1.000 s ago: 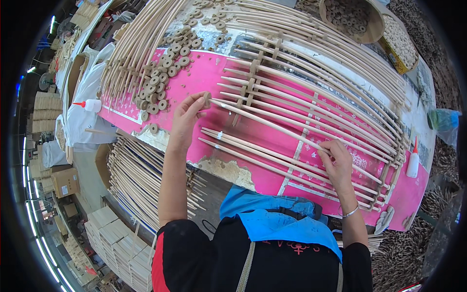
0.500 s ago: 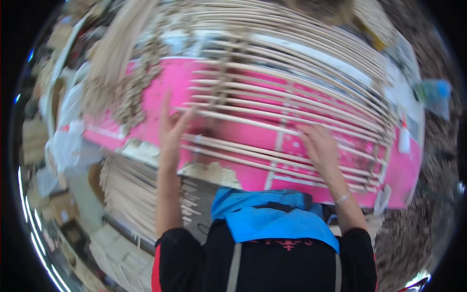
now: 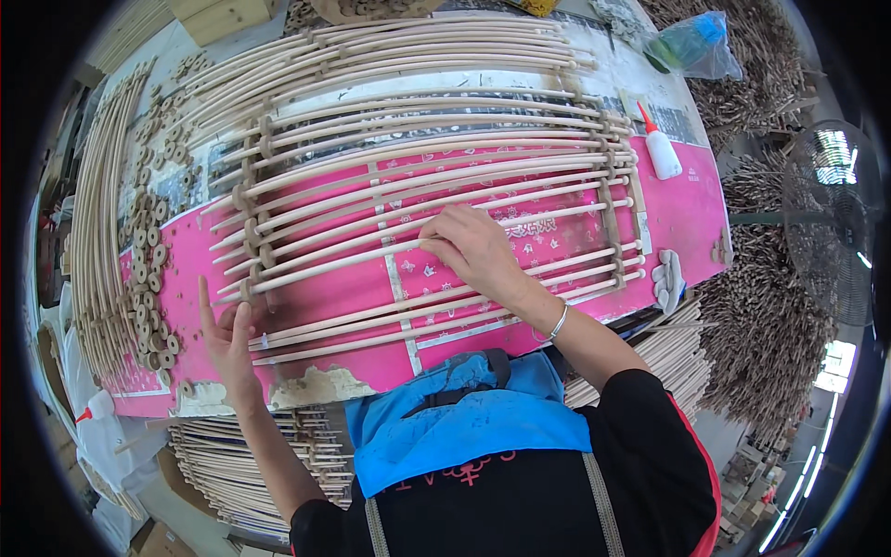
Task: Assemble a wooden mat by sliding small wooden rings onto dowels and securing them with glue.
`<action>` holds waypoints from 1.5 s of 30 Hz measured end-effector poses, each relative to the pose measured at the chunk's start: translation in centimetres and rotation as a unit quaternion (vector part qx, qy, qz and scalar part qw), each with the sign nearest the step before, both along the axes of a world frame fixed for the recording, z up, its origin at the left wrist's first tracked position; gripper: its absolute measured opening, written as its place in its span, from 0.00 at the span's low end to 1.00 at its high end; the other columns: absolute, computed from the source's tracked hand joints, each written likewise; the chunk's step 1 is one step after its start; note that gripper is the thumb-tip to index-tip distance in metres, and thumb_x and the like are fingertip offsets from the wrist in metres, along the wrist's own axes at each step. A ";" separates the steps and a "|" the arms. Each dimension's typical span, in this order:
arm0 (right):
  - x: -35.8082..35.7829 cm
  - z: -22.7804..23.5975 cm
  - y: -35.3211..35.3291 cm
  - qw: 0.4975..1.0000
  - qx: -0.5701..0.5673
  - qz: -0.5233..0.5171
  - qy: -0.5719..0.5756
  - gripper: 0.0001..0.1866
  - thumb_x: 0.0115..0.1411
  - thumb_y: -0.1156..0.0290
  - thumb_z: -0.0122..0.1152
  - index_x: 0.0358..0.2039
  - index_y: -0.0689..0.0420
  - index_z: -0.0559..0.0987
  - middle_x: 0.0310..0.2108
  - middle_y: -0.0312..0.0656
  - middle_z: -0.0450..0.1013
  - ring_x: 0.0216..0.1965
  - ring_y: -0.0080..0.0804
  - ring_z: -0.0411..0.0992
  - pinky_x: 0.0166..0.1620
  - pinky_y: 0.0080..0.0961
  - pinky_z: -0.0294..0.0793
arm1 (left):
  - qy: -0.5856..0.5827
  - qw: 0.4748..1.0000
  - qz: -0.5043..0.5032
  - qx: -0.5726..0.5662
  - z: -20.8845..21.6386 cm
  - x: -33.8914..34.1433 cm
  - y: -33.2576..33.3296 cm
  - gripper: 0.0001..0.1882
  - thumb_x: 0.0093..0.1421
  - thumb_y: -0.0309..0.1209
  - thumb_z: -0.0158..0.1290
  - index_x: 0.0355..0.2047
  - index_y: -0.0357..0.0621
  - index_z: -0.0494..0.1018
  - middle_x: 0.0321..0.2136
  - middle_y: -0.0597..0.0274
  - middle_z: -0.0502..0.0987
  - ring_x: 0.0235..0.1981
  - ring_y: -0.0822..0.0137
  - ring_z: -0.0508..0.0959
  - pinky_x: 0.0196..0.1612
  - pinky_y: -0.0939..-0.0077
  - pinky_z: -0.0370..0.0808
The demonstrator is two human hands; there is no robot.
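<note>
Several pale wooden dowels (image 3: 334, 268) lie side by side across a pink sheet (image 3: 343, 320). My right hand (image 3: 478, 251) has thumb and fingers pinched on one dowel near its middle. At the dowels' left ends, my left hand (image 3: 227, 348) is open, its index finger stretched up and its thumb apart. The thumb tip is close to a small wooden ring (image 3: 246, 290) on the end of a dowel; whether they touch I cannot tell. More wooden rings (image 3: 239, 198) sit along the left ends of the dowels, and crosswise strips (image 3: 609, 218) run near their right ends.
Loose wooden rings (image 3: 148, 302) and a dowel bundle (image 3: 97, 251) lie at the left. A red-tipped white glue bottle (image 3: 663, 156) and a pale glove (image 3: 666, 280) are at the right. A fan (image 3: 835, 213) stands beyond the table, beside stacked sticks (image 3: 761, 306).
The head view has turned, so the table appears shifted. My left hand is now lower, by the dowels' left ends. My right hand stays at a dowel, now nearer its middle.
</note>
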State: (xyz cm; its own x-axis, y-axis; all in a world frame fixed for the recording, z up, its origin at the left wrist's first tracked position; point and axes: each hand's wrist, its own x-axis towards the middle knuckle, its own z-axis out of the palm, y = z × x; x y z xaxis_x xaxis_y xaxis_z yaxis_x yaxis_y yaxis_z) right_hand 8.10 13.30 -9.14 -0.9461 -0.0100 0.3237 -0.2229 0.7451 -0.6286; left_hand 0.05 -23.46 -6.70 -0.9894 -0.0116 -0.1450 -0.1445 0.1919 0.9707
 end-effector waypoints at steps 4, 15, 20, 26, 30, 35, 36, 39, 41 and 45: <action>-0.5 0.0 -0.4 1.000 0.010 0.020 -0.007 0.07 0.63 0.67 0.67 0.36 0.56 0.80 0.34 0.42 0.76 0.41 0.43 0.76 0.46 0.40 0.74 | 0.129 0.977 -0.018 -0.169 0.1 0.4 -3.0 0.29 0.65 0.27 0.64 0.67 0.47 0.73 0.33 0.70 0.79 0.34 0.76 0.74 0.40 0.81 0.70; 0.5 0.9 -0.3 0.998 0.011 0.016 -0.064 0.07 0.63 0.69 0.67 0.35 0.58 0.82 0.34 0.44 0.76 0.39 0.45 0.75 0.43 0.39 0.74 | 0.296 0.859 -0.122 -0.399 0.7 0.5 -0.8 0.22 0.53 0.30 0.68 0.50 0.54 0.83 0.43 0.66 0.77 0.45 0.59 0.75 0.49 0.61 0.69; 0.1 0.5 -0.2 0.998 0.054 0.029 -0.029 0.07 0.62 0.68 0.68 0.35 0.59 0.83 0.34 0.43 0.75 0.38 0.44 0.74 0.42 0.39 0.73 | 0.285 0.866 -0.113 -0.395 -0.2 0.6 -0.7 0.19 0.53 0.30 0.68 0.47 0.54 0.84 0.42 0.66 0.76 0.44 0.59 0.75 0.48 0.61 0.69; -0.1 0.4 -0.5 0.995 0.094 0.032 -0.008 0.07 0.62 0.68 0.69 0.35 0.58 0.84 0.33 0.41 0.75 0.38 0.41 0.74 0.43 0.38 0.73 | 0.276 0.867 -0.114 -0.399 -0.7 0.7 -0.9 0.19 0.53 0.31 0.67 0.47 0.55 0.84 0.41 0.67 0.76 0.45 0.59 0.75 0.48 0.61 0.69; -0.4 0.8 -0.5 0.993 0.114 0.030 0.000 0.06 0.61 0.70 0.69 0.36 0.58 0.85 0.34 0.41 0.76 0.39 0.41 0.74 0.43 0.38 0.72 | 0.260 0.875 -0.130 -0.387 0.1 0.2 -1.0 0.20 0.55 0.31 0.67 0.50 0.53 0.83 0.42 0.63 0.78 0.46 0.57 0.77 0.50 0.60 0.70; 1.8 2.0 -0.7 0.996 0.087 0.002 0.031 0.10 0.58 0.70 0.72 0.40 0.57 0.85 0.36 0.41 0.77 0.41 0.41 0.75 0.43 0.37 0.70 | 0.225 0.923 0.005 -0.312 -0.3 -0.1 -6.9 0.18 0.64 0.28 0.62 0.55 0.42 0.80 0.46 0.53 0.81 0.49 0.58 0.80 0.55 0.62 0.75; 2.7 2.4 -0.9 0.995 0.091 0.030 -0.013 0.10 0.58 0.70 0.72 0.39 0.57 0.85 0.36 0.41 0.77 0.41 0.41 0.75 0.43 0.37 0.69 | 0.190 0.938 0.049 -0.287 -0.7 -0.1 -8.6 0.18 0.65 0.28 0.60 0.55 0.42 0.80 0.46 0.54 0.82 0.48 0.60 0.81 0.54 0.64 0.76; 4.0 2.6 -1.3 0.991 0.097 0.071 -0.050 0.09 0.58 0.70 0.72 0.38 0.57 0.85 0.37 0.41 0.77 0.42 0.41 0.75 0.44 0.37 0.68 | 0.183 0.931 0.122 -0.291 -1.8 -0.4 -12.7 0.18 0.66 0.27 0.59 0.57 0.42 0.79 0.45 0.56 0.82 0.47 0.61 0.82 0.53 0.66 0.76; 4.4 2.2 -1.2 0.990 0.083 0.072 -0.090 0.08 0.58 0.69 0.72 0.37 0.56 0.85 0.37 0.41 0.77 0.41 0.40 0.75 0.44 0.37 0.68 | 0.214 0.876 0.126 -0.413 -2.1 -0.8 -14.5 0.19 0.66 0.28 0.59 0.58 0.45 0.79 0.49 0.56 0.81 0.49 0.57 0.81 0.55 0.64 0.76; 4.2 1.8 -1.1 0.991 0.046 0.068 -0.107 0.08 0.57 0.68 0.73 0.36 0.56 0.86 0.36 0.39 0.77 0.41 0.38 0.74 0.44 0.36 0.67 | 0.202 0.845 0.127 -0.478 -2.2 -1.4 -15.9 0.20 0.64 0.27 0.60 0.58 0.48 0.79 0.53 0.58 0.80 0.54 0.52 0.78 0.58 0.60 0.74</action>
